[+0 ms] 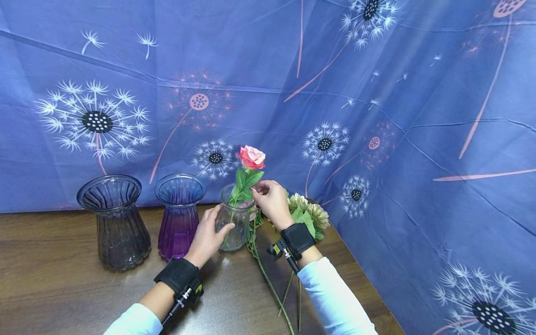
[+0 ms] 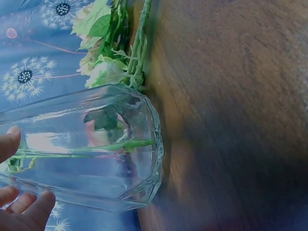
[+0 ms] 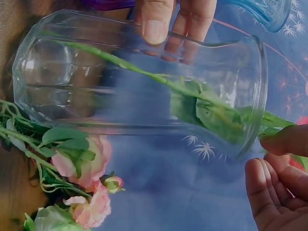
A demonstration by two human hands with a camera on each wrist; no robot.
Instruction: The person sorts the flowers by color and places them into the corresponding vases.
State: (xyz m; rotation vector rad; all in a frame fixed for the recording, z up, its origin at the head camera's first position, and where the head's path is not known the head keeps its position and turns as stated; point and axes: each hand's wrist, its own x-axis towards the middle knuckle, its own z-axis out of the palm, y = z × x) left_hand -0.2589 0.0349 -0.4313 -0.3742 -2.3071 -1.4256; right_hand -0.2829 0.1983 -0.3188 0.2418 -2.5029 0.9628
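Observation:
A pink rose (image 1: 251,157) with green leaves stands in a clear glass vase (image 1: 239,231). Its stem (image 2: 86,153) runs down inside the glass to near the base, as the left wrist view shows. My left hand (image 1: 208,237) holds the vase from the left side, thumb in front and fingers round the far side. Just above the rim, my right hand (image 1: 272,202) pinches the rose at its upper stem and leaves (image 3: 274,129); the exact contact is partly hidden by the fingers. The vase stands upright on the wooden table (image 1: 50,298).
To the left stand a dark grey vase (image 1: 121,228) and a blue-and-purple vase (image 1: 179,228). Pale flowers (image 1: 311,214) and pink flowers (image 3: 91,204) lie right of the clear vase, their long stems (image 1: 268,279) pointing toward me. A blue dandelion-print cloth (image 1: 259,111) hangs behind.

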